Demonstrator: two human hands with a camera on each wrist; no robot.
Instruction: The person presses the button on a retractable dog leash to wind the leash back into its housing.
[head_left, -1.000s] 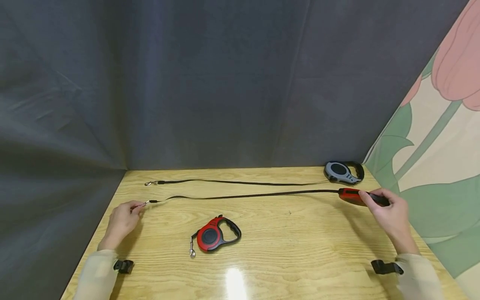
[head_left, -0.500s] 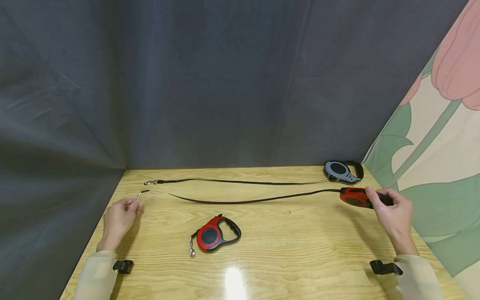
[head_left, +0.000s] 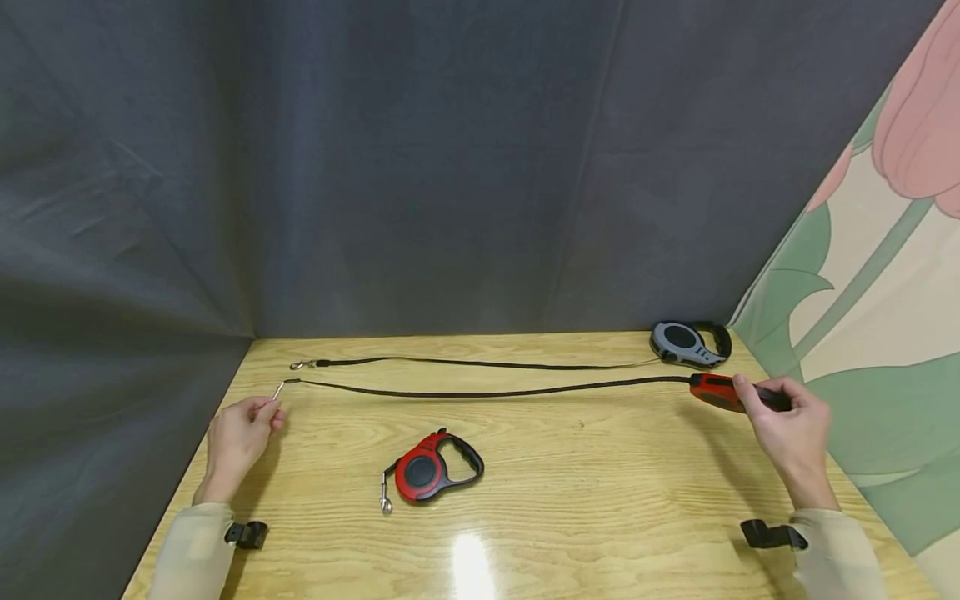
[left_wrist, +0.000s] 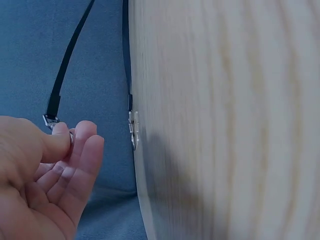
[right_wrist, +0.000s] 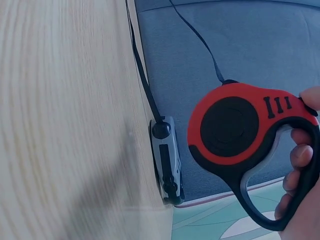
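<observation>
My right hand (head_left: 787, 433) grips the black loop handle of a red retractable dog leash (right_wrist: 230, 125), its thumb up by the top edge of the case. From that case a black strap (head_left: 480, 394) runs leftward above the table, sagging slightly. At its far end my left hand (head_left: 240, 437) pinches the metal snap hook (head_left: 278, 390) between thumb and fingers; the left wrist view shows the hook's buckle (left_wrist: 50, 121) just past the thumb, the rest mostly hidden by fingers. Both hands are raised off the tabletop.
A grey retractable leash (head_left: 682, 343) lies at the back right, its strap (head_left: 480, 364) drawn out left to a hook (head_left: 300, 365). Another red leash (head_left: 420, 471), strap wound in, lies front of centre. A dark curtain (head_left: 450, 167) hangs behind the wooden table (head_left: 585, 500).
My left hand has shifted slightly left, tilting the hook upward. My right hand has moved a little right with the red leash. The strap sagged, then became straighter.
</observation>
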